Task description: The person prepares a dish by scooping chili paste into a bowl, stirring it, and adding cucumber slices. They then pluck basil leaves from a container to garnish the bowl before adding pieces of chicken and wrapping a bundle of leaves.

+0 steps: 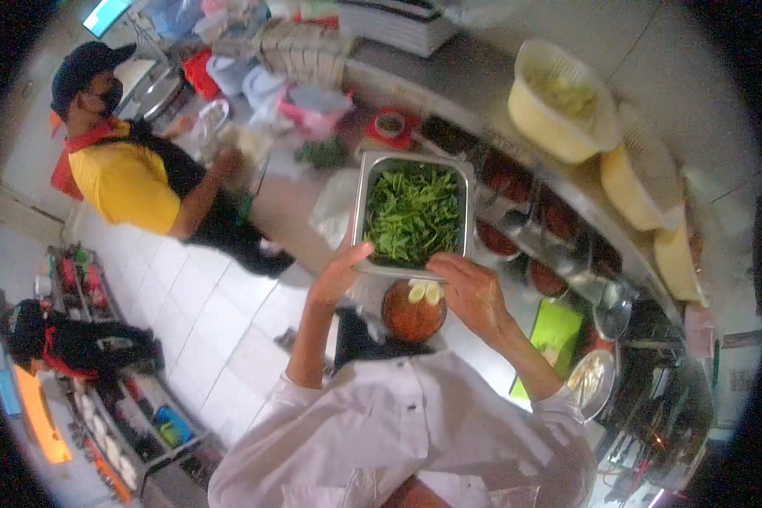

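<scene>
A square metal pan [358, 212] full of chopped green leaves [412, 216] is held up in front of me. My left hand [340, 273] grips its near left corner. At the near right edge, the fingers of my right hand [468, 292] are closed over the rim. Just below the pan, a round bowl of orange-red food [412, 317] shows, with two pale egg-like halves [424, 293] at its upper edge.
A co-worker in a yellow shirt [135, 186] stands at the counter on the left. Yellow baskets [559, 102] line the upper right shelf. Sunken food containers [506, 176] lie right of the pan, a green board [548, 339] below them. Another person [85, 339] is at lower left.
</scene>
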Available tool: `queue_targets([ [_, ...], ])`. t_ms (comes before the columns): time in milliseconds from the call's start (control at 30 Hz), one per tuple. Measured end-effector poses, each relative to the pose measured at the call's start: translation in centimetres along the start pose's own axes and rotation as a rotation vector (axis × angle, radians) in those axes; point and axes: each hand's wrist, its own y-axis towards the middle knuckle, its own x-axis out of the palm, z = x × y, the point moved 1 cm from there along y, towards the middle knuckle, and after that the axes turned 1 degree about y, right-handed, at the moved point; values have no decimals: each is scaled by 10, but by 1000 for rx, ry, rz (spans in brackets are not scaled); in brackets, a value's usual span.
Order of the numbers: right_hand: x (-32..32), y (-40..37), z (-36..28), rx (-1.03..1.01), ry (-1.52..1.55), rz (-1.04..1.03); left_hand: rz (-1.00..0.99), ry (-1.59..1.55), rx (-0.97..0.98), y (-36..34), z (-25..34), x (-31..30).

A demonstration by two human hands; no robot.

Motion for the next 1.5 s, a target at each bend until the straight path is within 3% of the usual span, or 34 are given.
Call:
queue_targets([
  [67,50,-49,32,110,262,-136,-24,-554,-17,-9,-72,19],
  [133,56,-66,24,176,402,-212,146,-882,-325,-33,-93,42],
  [200,17,-52,-12,119,51,-567,267,-866,-274,-52,-157,63],
  [267,0,-48,-16,73,102,-519,117,-706,-117,-52,-232,79],
  [300,-5,-37,-21,92,62,-439,120,-713,-115,-51,-227,80],
  [400,4,0,-35,181,46,-322,231,-346,227,-60,-189,80],
  [433,16,8,-36,227,57,-288,231,-547,268,-69,-135,82],
  [467,28,15,-36,271,66,-252,240,-550,271,-75,-109,77],
  [600,66,32,-37,140,-287,-186,224,-383,312,-87,-71,62],
  [700,51,41,-51,159,-112,-223,272,-332,301,-93,-64,53],
  [767,37,41,-51,221,187,-102,300,-351,289,-97,-66,51],
  [800,32,41,-50,220,185,-110,303,-389,263,-97,-67,49],
  [933,22,36,-36,80,377,-16,315,-406,320,-92,-83,47],
  [1000,17,33,-38,459,671,-193,324,-400,341,-90,-89,48],
  [1167,18,27,-39,485,817,-239,364,-371,356,-88,-100,49],
  [1233,18,27,-43,481,871,-241,387,-274,260,-87,-107,50],
  [1333,10,24,-56,512,688,-324,359,-419,322,-91,-97,53],
  [1400,-1,23,-63,165,153,-328,351,-436,320,-98,-79,52],
  [1500,-12,26,-73,33,93,-145,331,-446,293,-102,-72,54],
])
